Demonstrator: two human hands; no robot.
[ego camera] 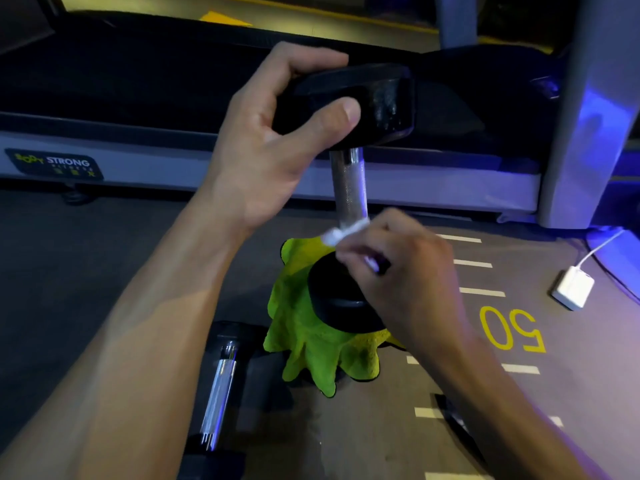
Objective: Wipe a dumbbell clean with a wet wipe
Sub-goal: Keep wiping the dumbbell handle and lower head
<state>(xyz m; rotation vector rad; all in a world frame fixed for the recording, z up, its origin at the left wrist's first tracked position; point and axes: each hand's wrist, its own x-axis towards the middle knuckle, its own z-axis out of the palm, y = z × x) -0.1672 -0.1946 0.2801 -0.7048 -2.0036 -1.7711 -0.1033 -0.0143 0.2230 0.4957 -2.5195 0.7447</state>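
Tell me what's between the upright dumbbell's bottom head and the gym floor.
In the head view, a crumpled green cloth lies under the dumbbell's bottom head, spreading out onto the floor around it.

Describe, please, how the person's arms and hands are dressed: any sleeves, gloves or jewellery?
Both forearms are bare as far as the view shows, with no sleeves in sight. The left hand and right hand wear no gloves, and no rings, watch or wristbands are visible on them or on either wrist.
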